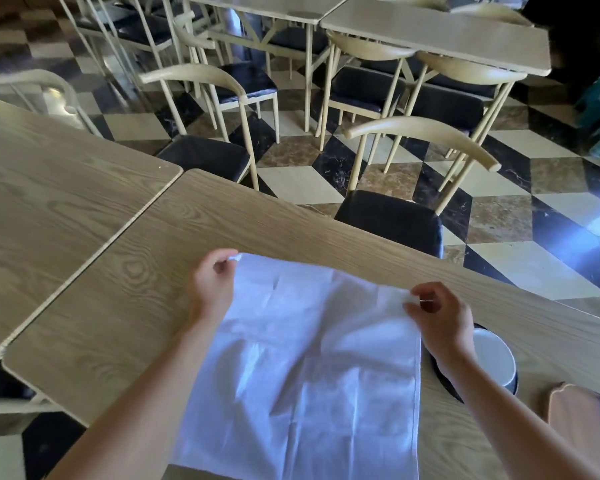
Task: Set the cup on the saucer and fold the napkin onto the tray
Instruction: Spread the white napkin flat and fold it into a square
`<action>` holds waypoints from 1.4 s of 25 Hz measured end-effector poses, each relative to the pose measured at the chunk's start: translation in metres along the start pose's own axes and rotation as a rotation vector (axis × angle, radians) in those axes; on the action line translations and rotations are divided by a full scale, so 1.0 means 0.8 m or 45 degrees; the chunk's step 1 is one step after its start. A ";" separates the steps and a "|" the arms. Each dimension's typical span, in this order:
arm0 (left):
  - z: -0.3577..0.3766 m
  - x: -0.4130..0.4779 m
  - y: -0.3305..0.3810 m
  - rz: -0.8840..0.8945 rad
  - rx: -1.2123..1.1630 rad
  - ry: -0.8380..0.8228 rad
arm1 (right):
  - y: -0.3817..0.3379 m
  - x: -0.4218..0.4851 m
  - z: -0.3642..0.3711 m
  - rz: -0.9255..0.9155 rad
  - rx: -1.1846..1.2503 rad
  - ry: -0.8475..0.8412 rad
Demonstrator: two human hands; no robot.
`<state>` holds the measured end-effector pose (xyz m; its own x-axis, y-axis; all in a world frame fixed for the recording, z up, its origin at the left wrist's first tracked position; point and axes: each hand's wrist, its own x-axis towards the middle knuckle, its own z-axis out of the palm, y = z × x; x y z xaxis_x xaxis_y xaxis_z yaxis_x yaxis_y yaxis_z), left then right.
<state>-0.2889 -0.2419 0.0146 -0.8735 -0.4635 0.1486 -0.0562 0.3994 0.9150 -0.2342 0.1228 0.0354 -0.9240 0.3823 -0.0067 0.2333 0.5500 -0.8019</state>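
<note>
Cafe room, checkered floor, wood-grain desk abutting another at 9 o'clock. White napkin lies spread flat mid-desk, creased, near edge running out of frame at 6. Left hand fingers pinched shut on the far-left corner at 11; right hand fingers pinched on the far-right corner at 2. Dark round saucer or tray with a white dish sits at 3, partly under the right wrist; can't tell which. Cup not visible. Suggest: lift both corners evenly, bring them to the near edge, align before creasing.
</note>
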 end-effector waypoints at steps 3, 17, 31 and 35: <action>-0.026 0.003 -0.027 0.000 0.093 0.201 | -0.001 0.009 -0.003 -0.014 0.130 -0.013; 0.025 -0.091 -0.103 0.466 1.332 -0.814 | 0.082 -0.052 0.087 -0.508 -1.122 -0.829; -0.108 -0.178 -0.099 0.162 1.131 -0.674 | 0.079 -0.172 0.023 -0.652 -0.645 -0.540; -0.138 -0.216 -0.101 0.247 1.053 -0.760 | 0.093 -0.212 0.003 -0.750 -0.683 -0.671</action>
<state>-0.0797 -0.2815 -0.0435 -0.9877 0.0437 -0.1501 -0.0065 0.9479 0.3184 -0.0612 0.0970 -0.0248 -0.9242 -0.3767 -0.0624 -0.3264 0.8643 -0.3826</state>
